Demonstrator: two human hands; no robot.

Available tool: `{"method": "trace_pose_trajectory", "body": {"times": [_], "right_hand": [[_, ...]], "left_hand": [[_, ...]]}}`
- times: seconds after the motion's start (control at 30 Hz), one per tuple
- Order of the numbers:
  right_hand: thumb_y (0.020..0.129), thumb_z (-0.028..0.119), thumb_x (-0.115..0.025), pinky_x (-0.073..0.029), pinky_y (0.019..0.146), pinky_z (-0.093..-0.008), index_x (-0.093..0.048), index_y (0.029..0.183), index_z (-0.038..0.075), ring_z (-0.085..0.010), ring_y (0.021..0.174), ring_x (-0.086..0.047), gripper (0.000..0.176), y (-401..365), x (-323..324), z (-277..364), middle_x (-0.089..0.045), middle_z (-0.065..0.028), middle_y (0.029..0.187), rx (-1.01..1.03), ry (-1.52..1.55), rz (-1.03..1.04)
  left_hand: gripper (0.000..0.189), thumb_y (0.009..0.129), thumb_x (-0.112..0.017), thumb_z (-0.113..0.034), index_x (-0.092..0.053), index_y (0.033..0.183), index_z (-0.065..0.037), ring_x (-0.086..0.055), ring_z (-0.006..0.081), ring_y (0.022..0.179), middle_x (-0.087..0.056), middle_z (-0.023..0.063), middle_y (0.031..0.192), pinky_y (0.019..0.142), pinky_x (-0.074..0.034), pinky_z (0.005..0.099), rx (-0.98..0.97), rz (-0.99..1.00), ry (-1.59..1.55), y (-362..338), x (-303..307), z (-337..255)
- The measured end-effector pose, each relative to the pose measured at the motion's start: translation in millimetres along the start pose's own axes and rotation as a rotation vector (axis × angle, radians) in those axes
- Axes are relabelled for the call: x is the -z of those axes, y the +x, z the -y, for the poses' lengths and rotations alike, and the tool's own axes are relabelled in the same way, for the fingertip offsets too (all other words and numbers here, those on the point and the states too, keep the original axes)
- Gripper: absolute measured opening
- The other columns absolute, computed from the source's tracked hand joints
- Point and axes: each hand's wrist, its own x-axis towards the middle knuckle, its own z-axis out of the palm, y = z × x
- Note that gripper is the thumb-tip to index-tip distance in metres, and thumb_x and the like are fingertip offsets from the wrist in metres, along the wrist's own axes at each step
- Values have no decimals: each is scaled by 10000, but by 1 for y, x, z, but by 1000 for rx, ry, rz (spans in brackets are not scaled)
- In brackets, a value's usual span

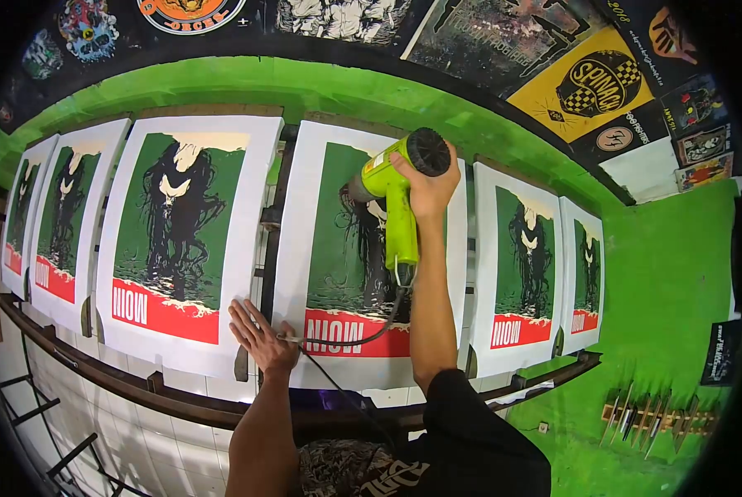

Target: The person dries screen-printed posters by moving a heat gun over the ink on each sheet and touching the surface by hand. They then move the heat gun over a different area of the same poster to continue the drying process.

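Observation:
My right hand is closed around the upper body and handle of a lime-green heat gun. Its nozzle faces left and down over a printed panel with a green, black and red design. From the handle's base a cable loops toward my left hand. That hand has its fingers stretched out over the lower right corner of the neighbouring panel, and the cable passes by its thumb side. Part of the middle panel's figure is hidden behind the heat gun and my right arm.
More matching panels stand in a row on both sides, on a dark metal rack with a front rail. Posters cover the wall above. At the right, a wooden holder with several thin tools is on the green wall.

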Motion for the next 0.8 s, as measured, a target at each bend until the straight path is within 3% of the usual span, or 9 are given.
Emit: {"method": "trace_pose_trajectory", "body": {"times": [0.07,0.53,0.6,0.73,0.8], "right_hand": [[639,63,-962,-554,879,-323,-629,1166,-4,-176,921,-681,627,-7,-2,3,-710,-79,1032,44,-63,-23],[646,86,-965,-562,853,-322,-640,1112,-3,-171,878,-679,576,-22,8,4,-713,-73,989,61,-97,-21],[653,95,-965,-560,853,-318,-642,1106,-2,-167,876,-677,565,-27,3,3,-712,-69,987,136,-116,-58],[660,92,-963,-558,858,-318,-638,1111,1,-163,879,-676,563,-31,10,4,-710,-66,992,20,-57,22],[662,87,-962,-556,865,-319,-632,1125,3,-163,885,-676,575,-34,5,2,-709,-64,991,120,-139,-44]], "left_hand": [[1004,838,-593,-272,-66,1628,54,-21,415,1599,-55,287,1703,1288,-16,560,-8,3,19,1,0,2],[992,839,-582,-290,-88,1626,59,-25,411,1600,-68,281,1704,1287,-28,562,-10,-12,18,0,-2,2],[984,844,-572,-294,-91,1626,60,-23,410,1600,-67,279,1705,1287,-27,562,-17,-16,23,1,-1,4],[968,855,-555,-294,-90,1627,59,-20,406,1601,-61,275,1708,1286,-22,560,-3,-10,20,1,-1,2],[964,858,-552,-292,-90,1628,58,-20,407,1601,-59,276,1708,1286,-21,559,-8,-15,13,0,-1,3]]}}
